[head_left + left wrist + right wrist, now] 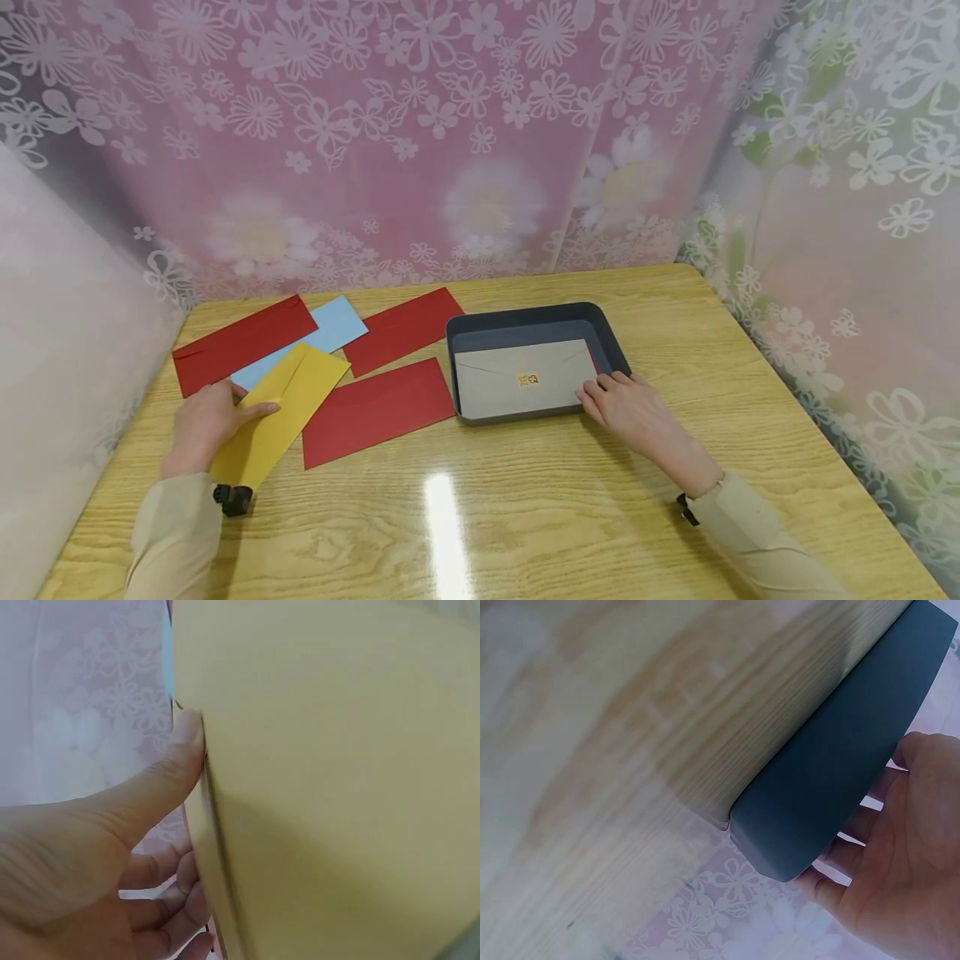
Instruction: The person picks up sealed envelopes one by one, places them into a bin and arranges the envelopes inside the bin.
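My left hand (204,421) pinches a yellow envelope (288,400) by its left edge, thumb on the flap side and fingers behind. In the left wrist view the thumb (176,754) presses the envelope's edge, and the yellow paper (337,750) fills most of the picture. My right hand (626,408) holds the near right corner of a dark grey tray (525,318), fingers hooked over its rim. In the right wrist view the tray's outer wall (832,757) shows, with the fingertips hidden behind it. A pale grey envelope (495,392) with a gold sticker lies in the tray.
Left of the tray lie a red envelope (382,412), a second red one (405,329) and a third (240,346). A light blue envelope (341,323) is partly covered by the yellow one. All rest on a wood-grain table (555,517), with flowered curtains (420,150) around it.
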A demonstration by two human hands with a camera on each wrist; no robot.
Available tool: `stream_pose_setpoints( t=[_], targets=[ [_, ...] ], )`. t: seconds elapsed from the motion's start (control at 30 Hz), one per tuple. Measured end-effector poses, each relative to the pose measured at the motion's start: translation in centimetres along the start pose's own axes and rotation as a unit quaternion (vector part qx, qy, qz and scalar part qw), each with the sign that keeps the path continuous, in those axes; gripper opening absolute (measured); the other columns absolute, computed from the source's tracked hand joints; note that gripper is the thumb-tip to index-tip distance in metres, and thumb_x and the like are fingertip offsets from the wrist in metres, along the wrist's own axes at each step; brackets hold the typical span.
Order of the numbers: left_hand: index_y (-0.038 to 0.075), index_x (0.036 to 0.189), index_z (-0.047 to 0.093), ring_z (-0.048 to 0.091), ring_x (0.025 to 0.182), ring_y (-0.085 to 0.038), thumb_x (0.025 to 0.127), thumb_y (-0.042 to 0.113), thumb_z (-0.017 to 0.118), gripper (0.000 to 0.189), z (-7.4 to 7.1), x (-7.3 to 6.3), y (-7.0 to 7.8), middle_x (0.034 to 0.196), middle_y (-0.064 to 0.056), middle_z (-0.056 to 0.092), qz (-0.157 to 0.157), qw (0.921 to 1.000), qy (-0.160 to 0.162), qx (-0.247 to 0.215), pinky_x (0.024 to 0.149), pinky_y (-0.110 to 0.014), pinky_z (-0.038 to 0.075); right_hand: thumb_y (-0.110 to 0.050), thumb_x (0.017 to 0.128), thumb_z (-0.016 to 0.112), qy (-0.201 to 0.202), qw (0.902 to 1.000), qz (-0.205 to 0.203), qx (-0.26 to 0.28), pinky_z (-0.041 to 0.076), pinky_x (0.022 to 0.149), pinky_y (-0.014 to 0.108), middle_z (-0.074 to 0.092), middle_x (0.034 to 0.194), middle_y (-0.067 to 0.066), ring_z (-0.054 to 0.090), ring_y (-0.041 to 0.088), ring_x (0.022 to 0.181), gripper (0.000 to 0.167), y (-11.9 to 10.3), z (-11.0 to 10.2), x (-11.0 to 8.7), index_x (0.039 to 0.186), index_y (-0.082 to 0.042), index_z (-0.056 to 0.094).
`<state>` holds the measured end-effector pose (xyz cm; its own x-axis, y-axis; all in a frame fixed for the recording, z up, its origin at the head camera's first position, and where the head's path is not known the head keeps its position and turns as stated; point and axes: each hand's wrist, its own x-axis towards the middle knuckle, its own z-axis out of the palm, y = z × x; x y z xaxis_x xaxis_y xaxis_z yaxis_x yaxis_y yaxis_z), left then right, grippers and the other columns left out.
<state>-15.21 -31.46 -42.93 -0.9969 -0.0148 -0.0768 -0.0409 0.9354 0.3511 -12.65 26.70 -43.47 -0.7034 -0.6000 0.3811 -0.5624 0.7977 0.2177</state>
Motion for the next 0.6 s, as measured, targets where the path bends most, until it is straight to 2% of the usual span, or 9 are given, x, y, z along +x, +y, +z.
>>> stream_pose_setpoints(
  t=[0.07, 0.1, 0.13, 0.2, 0.3, 0.37, 0.43, 0.6],
  targets=[
    [0.005, 0.067, 0.046, 0.03, 0.056, -0.015, 0.085, 0.044, 0.081, 0.055, 0.0, -0.1, 0.2, 0.058, 0.0, 0.03, 0.003, 0.9999, -0.006, -0.01, 0.052, -0.031, 0.026, -0.024, 0.095, 0.065, -0.001, 1.0, 0.0, 0.001, 0.037, 0.052, 0.032, 0.052, 0.069, 0.002, 0.051, 0.024, 0.063, 0.026, 0.0, 0.0, 0.0, 0.074, -0.012, 0.055],
    [0.006, 0.068, 0.044, 0.028, 0.058, -0.014, 0.086, 0.044, 0.08, 0.055, 0.0, -0.1, 0.2, 0.06, 0.002, 0.028, 0.004, 0.9998, -0.009, -0.014, 0.053, -0.031, 0.024, -0.024, 0.096, 0.064, -0.001, 1.0, 0.0, 0.0, 0.037, 0.052, 0.032, 0.051, 0.069, 0.002, 0.051, 0.024, 0.063, 0.027, 0.0, 0.0, 0.0, 0.074, -0.012, 0.054],
    [0.006, 0.07, 0.044, 0.029, 0.059, -0.016, 0.087, 0.043, 0.079, 0.054, -0.1, -0.2, 0.2, 0.062, -0.001, 0.03, 0.006, 0.9998, -0.011, -0.017, 0.054, -0.032, 0.026, -0.024, 0.096, 0.064, -0.001, 1.0, -0.001, 0.001, 0.037, 0.052, 0.032, 0.051, 0.069, 0.002, 0.051, 0.024, 0.062, 0.027, 0.1, 0.1, -0.1, 0.074, -0.012, 0.054],
    [-0.001, 0.083, 0.051, 0.042, 0.061, -0.022, 0.088, 0.042, 0.078, 0.052, -0.2, -0.3, 0.2, 0.068, -0.011, 0.047, 0.011, 0.9997, -0.006, -0.022, 0.055, -0.035, 0.037, -0.024, 0.095, 0.064, 0.002, 1.0, -0.003, 0.002, 0.037, 0.052, 0.032, 0.051, 0.069, 0.002, 0.051, 0.024, 0.062, 0.027, 0.0, 0.1, -0.1, 0.073, -0.012, 0.053],
    [-0.01, 0.109, 0.054, 0.061, 0.079, -0.037, 0.092, 0.039, 0.075, 0.056, -0.4, -0.3, 0.4, 0.099, -0.03, 0.063, 0.02, 0.9992, 0.011, -0.033, 0.066, -0.046, 0.051, -0.024, 0.094, 0.065, 0.007, 1.0, -0.003, 0.005, 0.037, 0.052, 0.032, 0.051, 0.069, 0.003, 0.051, 0.024, 0.062, 0.027, 0.0, 0.1, -0.1, 0.073, -0.012, 0.053],
    [-0.009, 0.112, 0.056, 0.064, 0.084, -0.042, 0.095, 0.036, 0.072, 0.051, -0.5, -0.3, 0.6, 0.105, -0.034, 0.064, 0.026, 0.9983, 0.029, -0.043, 0.069, -0.051, 0.052, -0.024, 0.094, 0.065, 0.008, 1.0, -0.002, 0.006, 0.037, 0.052, 0.032, 0.051, 0.069, 0.003, 0.052, 0.025, 0.063, 0.027, 0.0, 0.0, -0.1, 0.073, -0.012, 0.052],
    [-0.007, 0.112, 0.057, 0.065, 0.082, -0.041, 0.098, 0.032, 0.069, 0.043, -0.5, -0.2, 0.9, 0.104, -0.034, 0.066, 0.034, 0.9968, 0.051, -0.052, 0.066, -0.049, 0.052, -0.024, 0.095, 0.064, 0.008, 1.0, -0.001, 0.006, 0.037, 0.052, 0.032, 0.051, 0.069, 0.002, 0.052, 0.024, 0.063, 0.028, 0.0, 0.1, -0.2, 0.072, -0.012, 0.051],
    [-0.001, 0.111, 0.057, 0.059, 0.062, -0.029, 0.102, 0.023, 0.064, 0.026, -0.8, -0.1, 2.0, 0.099, -0.029, 0.069, 0.057, 0.9898, 0.119, -0.054, 0.053, -0.035, 0.041, -0.024, 0.094, 0.065, 0.009, 1.0, -0.003, 0.003, 0.036, 0.052, 0.031, 0.051, 0.068, 0.002, 0.052, 0.024, 0.062, 0.029, 0.1, 0.1, -0.1, 0.072, -0.012, 0.051]
  ],
)
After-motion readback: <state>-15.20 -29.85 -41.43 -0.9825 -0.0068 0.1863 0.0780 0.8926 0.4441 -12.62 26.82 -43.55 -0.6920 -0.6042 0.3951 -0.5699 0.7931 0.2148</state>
